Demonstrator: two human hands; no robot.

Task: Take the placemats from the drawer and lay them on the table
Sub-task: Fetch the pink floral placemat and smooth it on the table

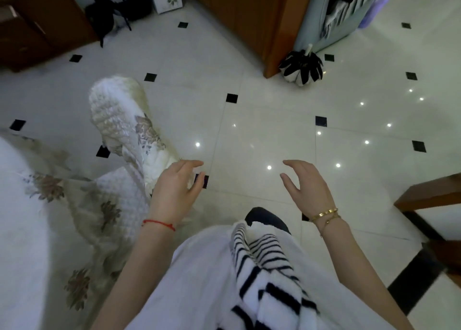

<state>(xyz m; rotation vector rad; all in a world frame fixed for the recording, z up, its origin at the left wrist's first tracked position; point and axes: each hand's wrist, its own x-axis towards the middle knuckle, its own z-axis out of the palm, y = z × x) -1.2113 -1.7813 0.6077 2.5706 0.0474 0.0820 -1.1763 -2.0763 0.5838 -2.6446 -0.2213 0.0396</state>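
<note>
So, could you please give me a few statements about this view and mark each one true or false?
1. Both hands are empty. True: the left hand and right hand hold nothing, fingers relaxed.
2. The right wrist wears a red string. False: the red string is on the left wrist; the right has gold bracelets.
3. A quilted floral cloth is draped at the left. True.
4. A placemat lies in the right hand. False: no placemat is visible there.
5. A folded black-and-white umbrella rests on the tiled floor. True.
</note>
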